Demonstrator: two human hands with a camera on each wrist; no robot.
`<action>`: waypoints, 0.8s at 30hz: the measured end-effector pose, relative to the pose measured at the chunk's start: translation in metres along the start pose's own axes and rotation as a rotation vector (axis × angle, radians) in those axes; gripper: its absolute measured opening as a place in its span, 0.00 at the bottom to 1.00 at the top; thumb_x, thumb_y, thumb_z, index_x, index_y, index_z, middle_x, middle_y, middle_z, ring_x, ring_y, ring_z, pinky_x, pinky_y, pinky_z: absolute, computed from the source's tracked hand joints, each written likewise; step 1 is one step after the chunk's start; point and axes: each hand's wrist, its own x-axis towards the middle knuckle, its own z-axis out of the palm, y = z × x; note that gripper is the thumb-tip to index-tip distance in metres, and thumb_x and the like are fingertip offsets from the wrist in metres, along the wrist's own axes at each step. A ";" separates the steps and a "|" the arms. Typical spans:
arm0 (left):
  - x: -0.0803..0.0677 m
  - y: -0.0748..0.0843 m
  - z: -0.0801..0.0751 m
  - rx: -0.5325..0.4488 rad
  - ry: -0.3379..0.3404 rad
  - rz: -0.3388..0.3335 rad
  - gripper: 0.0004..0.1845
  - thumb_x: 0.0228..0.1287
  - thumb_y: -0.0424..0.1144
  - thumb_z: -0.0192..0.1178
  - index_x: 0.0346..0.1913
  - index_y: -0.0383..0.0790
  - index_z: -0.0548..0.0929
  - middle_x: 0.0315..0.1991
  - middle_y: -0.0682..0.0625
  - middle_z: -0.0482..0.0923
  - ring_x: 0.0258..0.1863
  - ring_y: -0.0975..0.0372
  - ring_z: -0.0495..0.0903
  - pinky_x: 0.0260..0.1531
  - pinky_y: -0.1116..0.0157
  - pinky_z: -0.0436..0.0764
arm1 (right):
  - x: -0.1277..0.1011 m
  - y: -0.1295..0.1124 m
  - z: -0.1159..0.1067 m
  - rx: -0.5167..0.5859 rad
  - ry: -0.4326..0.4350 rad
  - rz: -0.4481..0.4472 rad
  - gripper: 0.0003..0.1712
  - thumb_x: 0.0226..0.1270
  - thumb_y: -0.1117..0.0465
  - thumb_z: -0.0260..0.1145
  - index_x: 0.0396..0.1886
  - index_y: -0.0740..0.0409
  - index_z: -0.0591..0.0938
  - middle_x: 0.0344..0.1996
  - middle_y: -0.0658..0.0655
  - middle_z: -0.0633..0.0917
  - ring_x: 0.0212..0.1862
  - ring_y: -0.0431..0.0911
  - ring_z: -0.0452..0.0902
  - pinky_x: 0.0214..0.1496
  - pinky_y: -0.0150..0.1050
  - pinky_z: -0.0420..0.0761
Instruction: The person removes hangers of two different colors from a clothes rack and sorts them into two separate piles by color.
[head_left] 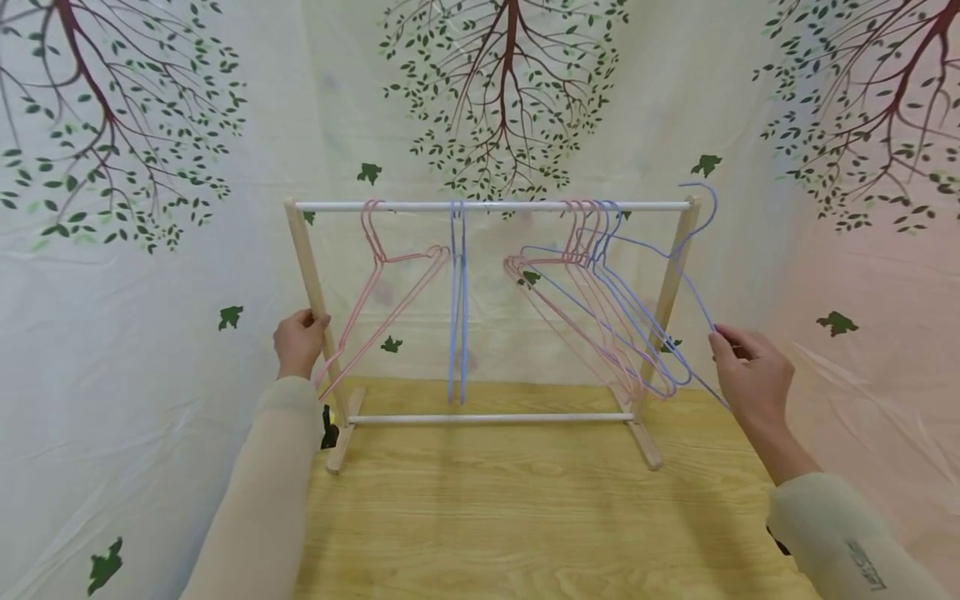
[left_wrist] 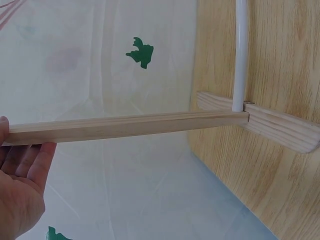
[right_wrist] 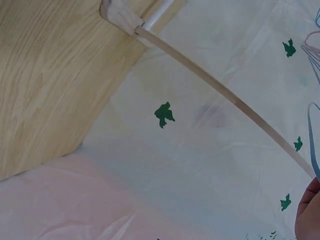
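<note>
Small clothes rack, pale wooden side posts with white top rail point(head_left: 491, 205) and white bottom bar point(head_left: 487, 418): stands on light wood-grain surface point(head_left: 525, 517), before a cream plastic backdrop printed with brown trees and green leaves point(head_left: 150, 167).

Left hand point(head_left: 298, 342): at 9 o'clock of the rack, fingers curled round the left wooden post point(head_left: 313, 287) about halfway up; left wrist view shows the palm against that post point(left_wrist: 125, 127), whose wooden foot point(left_wrist: 280, 125) meets the bottom bar.

Right hand point(head_left: 750, 371): at 3 o'clock, just beyond the right wooden post point(head_left: 671, 283), fingertips pinching the lower wire of a thin blue wire hanger point(head_left: 693, 283). This hanger's hook rises above the rail's right end; whether it rests on the rail cannot be told.

Hanging on rail: one pink wire hanger point(head_left: 382, 292) toward 10 o'clock; one blue wire hanger seen edge-on point(head_left: 457, 317) near centre; a bunched cluster of pink and blue wire hangers point(head_left: 600, 308) toward 2 o'clock, overlapping one another.
</note>
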 end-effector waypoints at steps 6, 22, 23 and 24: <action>0.003 -0.002 0.001 -0.006 -0.003 -0.014 0.21 0.75 0.42 0.56 0.61 0.30 0.79 0.55 0.34 0.80 0.53 0.43 0.77 0.57 0.50 0.74 | -0.019 0.015 -0.011 0.040 0.084 -0.066 0.09 0.64 0.68 0.70 0.43 0.66 0.89 0.29 0.31 0.79 0.31 0.24 0.75 0.32 0.16 0.72; 0.003 -0.002 0.002 -0.151 -0.047 -0.067 0.24 0.76 0.42 0.54 0.66 0.30 0.75 0.60 0.34 0.76 0.57 0.45 0.76 0.59 0.52 0.75 | -0.058 0.028 -0.032 0.181 0.303 -0.070 0.08 0.60 0.74 0.68 0.39 0.75 0.87 0.29 0.38 0.83 0.30 0.29 0.77 0.33 0.18 0.74; 0.003 -0.002 0.002 -0.155 -0.049 -0.066 0.23 0.76 0.42 0.54 0.66 0.30 0.75 0.60 0.34 0.76 0.57 0.44 0.76 0.59 0.52 0.75 | -0.060 0.029 -0.033 0.180 0.317 -0.066 0.08 0.60 0.74 0.69 0.39 0.74 0.87 0.29 0.38 0.84 0.30 0.29 0.77 0.33 0.18 0.74; 0.003 -0.002 0.002 -0.152 -0.053 -0.066 0.24 0.76 0.42 0.54 0.66 0.30 0.74 0.60 0.33 0.76 0.57 0.44 0.76 0.59 0.52 0.75 | -0.061 0.030 -0.035 0.182 0.331 -0.066 0.08 0.60 0.74 0.69 0.38 0.74 0.87 0.28 0.38 0.83 0.30 0.29 0.77 0.33 0.19 0.74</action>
